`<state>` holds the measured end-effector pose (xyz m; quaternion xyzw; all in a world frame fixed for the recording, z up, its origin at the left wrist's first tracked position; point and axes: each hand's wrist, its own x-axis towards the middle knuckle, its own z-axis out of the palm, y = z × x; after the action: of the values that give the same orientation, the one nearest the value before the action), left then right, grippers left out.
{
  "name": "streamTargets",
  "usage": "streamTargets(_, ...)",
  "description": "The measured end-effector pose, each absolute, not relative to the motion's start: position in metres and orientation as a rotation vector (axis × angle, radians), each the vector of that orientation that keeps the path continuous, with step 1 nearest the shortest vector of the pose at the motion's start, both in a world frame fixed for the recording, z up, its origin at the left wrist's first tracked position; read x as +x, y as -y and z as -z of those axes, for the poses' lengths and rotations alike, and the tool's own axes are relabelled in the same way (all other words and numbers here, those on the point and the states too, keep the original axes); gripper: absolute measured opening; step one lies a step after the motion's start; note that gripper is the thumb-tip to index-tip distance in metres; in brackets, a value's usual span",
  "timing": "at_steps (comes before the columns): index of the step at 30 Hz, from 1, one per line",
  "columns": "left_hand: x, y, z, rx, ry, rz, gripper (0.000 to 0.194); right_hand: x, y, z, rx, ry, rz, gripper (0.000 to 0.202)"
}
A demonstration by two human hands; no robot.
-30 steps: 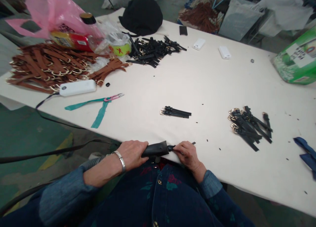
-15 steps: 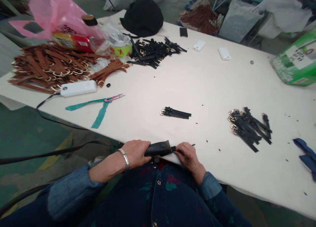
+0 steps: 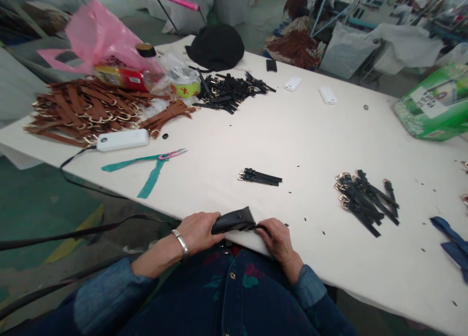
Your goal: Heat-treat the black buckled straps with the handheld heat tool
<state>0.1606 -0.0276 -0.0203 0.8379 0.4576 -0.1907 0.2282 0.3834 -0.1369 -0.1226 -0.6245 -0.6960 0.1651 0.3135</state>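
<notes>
My left hand (image 3: 200, 232), with a silver bracelet at the wrist, is wrapped round a black leather piece (image 3: 234, 220) at the table's near edge. My right hand (image 3: 277, 237) pinches a thin black strap (image 3: 260, 227) at the right end of that piece; a dark tip shows past the fingers. Just beyond the hands lies a small group of black buckled straps (image 3: 260, 176). Farther right is a larger pile of black buckled straps (image 3: 365, 199).
Brown straps (image 3: 87, 107) are heaped at the left beside a white power bank (image 3: 123, 140). Pink-handled snips (image 3: 171, 154) with teal ribbon lie nearer. Black straps (image 3: 230, 89) and a black cap (image 3: 215, 48) stand farther back. A green bag (image 3: 435, 104) is at the right.
The view has tilted up slightly, so the table items appear lower. The black piece is angled a little more upward at its right end, and both hands keep their hold.
</notes>
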Motion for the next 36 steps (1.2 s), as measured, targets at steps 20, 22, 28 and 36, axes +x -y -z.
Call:
streamTargets(20, 0.116, 0.009, 0.019, 2.219, -1.507, 0.411, 0.036, 0.494, 0.063, 0.076, -1.970, 1.535, 0.115, 0.031)
streamTargets(22, 0.116, 0.008, 0.018, 2.215, -1.517, 0.417, 0.037, 0.436, 0.034, 0.095, -1.902, 1.677, 0.017, 0.027)
streamTargets(28, 0.111, 0.011, 0.017, 2.181, -1.507, 0.411, 0.038, 0.367, -0.010, 0.117, -2.028, 1.773, -0.080, 0.022)
streamTargets(36, 0.104, 0.010, 0.020, 2.169, -1.505, 0.455, 0.040, 0.369, 0.034, 0.120, -1.840, 1.833, -0.302, 0.017)
